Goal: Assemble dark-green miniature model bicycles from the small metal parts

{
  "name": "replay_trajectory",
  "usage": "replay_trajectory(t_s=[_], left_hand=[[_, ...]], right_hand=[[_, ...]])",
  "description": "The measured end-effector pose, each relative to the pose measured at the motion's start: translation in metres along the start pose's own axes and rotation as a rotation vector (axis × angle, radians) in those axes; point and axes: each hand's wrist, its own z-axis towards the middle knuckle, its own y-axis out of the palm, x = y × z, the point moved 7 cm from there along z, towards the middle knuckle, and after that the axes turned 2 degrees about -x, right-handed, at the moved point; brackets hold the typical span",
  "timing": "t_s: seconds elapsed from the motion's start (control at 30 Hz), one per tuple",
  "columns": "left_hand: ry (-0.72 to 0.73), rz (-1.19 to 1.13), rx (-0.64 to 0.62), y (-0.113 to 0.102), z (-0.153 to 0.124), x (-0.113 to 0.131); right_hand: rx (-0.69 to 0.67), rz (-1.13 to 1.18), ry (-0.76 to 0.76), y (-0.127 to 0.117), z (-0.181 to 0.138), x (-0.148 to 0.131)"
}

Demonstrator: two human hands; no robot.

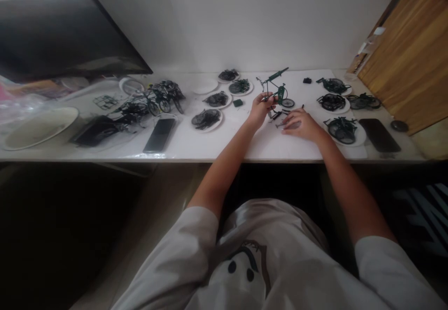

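My left hand (259, 108) is closed around the lower part of a dark green miniature bicycle frame (280, 93), held upright above the white table. A small spoked wheel (288, 103) shows beside the frame; whether it is attached cannot be made out. My right hand (301, 124) is low over the table, just right of the left one. Its thumb and fingers close about a thin greyish piece (280, 125), too small to name. Small dark parts (276, 115) lie between the two hands. Behind them sits a little black block (307, 81).
Plates of dark bicycle parts stand left (207, 119) and right (345, 131). Several miniature bicycles (164, 96) cluster farther left, near a phone (159, 135) and a big pale basin (40, 128). A dark flat object (380, 135) lies right, before a wooden panel (409, 58).
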Motion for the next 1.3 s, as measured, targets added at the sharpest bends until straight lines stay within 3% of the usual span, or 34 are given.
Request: replay_trajectory(t_s=[0.27,0.47,0.73,1.1,1.3], left_hand=[[0.007,0.049,-0.007,-0.001,0.0,0.001],[0.01,0.051,-0.018,-0.002,0.001,-0.001],[-0.019,0.039,-0.003,-0.001,-0.002,0.001],[-0.028,0.05,0.007,0.001,-0.004,0.003],[-0.031,0.079,-0.024,0.004,-0.008,0.004]], right_hand=[[0.045,0.055,0.029,0.001,0.003,0.015],[0.202,0.013,0.119,-0.011,0.001,0.03],[0.094,-0.068,0.086,-0.003,0.004,0.031],[0.054,-0.172,0.053,0.002,0.007,0.018],[0.048,-0.171,0.087,0.007,0.008,0.027]])
